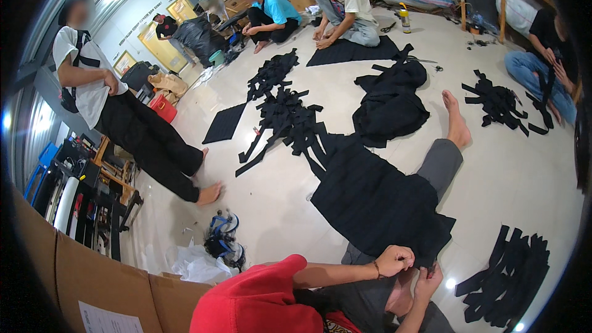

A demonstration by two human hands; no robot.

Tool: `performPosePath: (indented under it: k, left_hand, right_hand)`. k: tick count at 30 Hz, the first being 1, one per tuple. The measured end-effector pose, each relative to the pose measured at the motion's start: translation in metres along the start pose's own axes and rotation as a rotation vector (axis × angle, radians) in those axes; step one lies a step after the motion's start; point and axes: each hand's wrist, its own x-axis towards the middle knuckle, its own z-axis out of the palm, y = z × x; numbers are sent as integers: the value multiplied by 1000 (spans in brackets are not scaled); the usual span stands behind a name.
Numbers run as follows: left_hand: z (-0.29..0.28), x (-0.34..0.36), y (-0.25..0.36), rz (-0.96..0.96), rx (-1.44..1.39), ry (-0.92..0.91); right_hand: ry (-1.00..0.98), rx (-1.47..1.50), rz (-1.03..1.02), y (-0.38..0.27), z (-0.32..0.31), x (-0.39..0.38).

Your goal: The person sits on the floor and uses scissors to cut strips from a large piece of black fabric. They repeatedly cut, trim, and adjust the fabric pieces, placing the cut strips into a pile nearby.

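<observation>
A large black cloth panel (379, 200) with faint lines across it lies over my outstretched leg. At its near right corner my left hand (395, 261) is closed, fingertips pinched together at the cloth's edge. Just right of and below it, my right hand (430, 281) pinches the same corner between thumb and fingers. Any small tool in the fingers is too small to make out. My bent leg and bare foot (402, 295) are under the hands. A heap of black strips (290, 117) touches the panel's far end.
Black strips (505, 274) lie at the right, another pile (496, 98) farther off. A bundled black cloth (391, 105) is beyond my leg. One person (92, 86) stands at the left; others (345, 6) sit on the floor. Cardboard boxes (105, 265) and a plastic bag (197, 264) are near left.
</observation>
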Motion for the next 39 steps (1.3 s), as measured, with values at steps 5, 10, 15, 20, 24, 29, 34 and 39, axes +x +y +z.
performPosePath:
  k: [5, 10, 15, 20, 24, 29, 34, 39]
  left_hand:
    - [-3, -17, -4, -167, -115, 52]
    - [-19, -26, 28, -222, -192, -70]
    - [-23, -31, 71, 324, 355, -349]
    - [-4, -21, 61, 285, 59, -498]
    - [5, -34, 61, -31, -191, -541]
    - [11, -57, 52, -190, -632, -608]
    - [10, -66, 53, -373, -716, -822]
    - [15, -50, 58, -100, -202, -825]
  right_hand:
    - [-150, -174, -4, -4, -11, 3]
    - [-37, -193, -89, 12, -16, 8]
    - [-208, -161, 165, -7, -17, 6]
    - [-119, -31, 60, -17, -18, 3]
    - [-76, -60, 25, -20, -23, 2]
    - [-31, -29, 38, -17, -24, 1]
    - [-59, 68, 87, -11, -25, -3]
    - [-246, 617, 426, -33, -48, -6]
